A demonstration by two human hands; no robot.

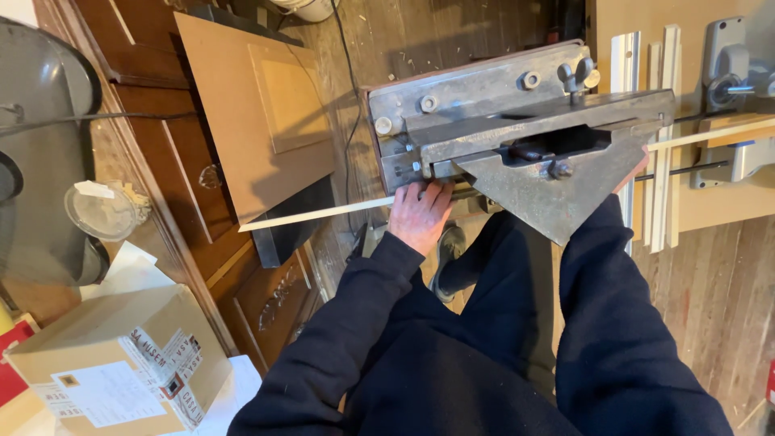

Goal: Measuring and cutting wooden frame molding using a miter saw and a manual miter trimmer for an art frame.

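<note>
Left hand (420, 214) pressed flat, fingers extended, on thin pale wood strip (323, 214) at left edge of grey metal mitre cutter (525, 129). Right hand (638, 171) mostly hidden behind cutter's triangular plate; grip impossible to tell. Strip threaded through cutter, emerging right over white mouldings (658, 121). Cardboard box (121, 363) lower left.

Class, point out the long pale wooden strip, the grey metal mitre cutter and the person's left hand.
Long pale wooden strip (311, 215), head view, left stretch.
Grey metal mitre cutter (549, 194), head view, triangular plate.
Left hand (420, 214), head view, back of hand.
</note>
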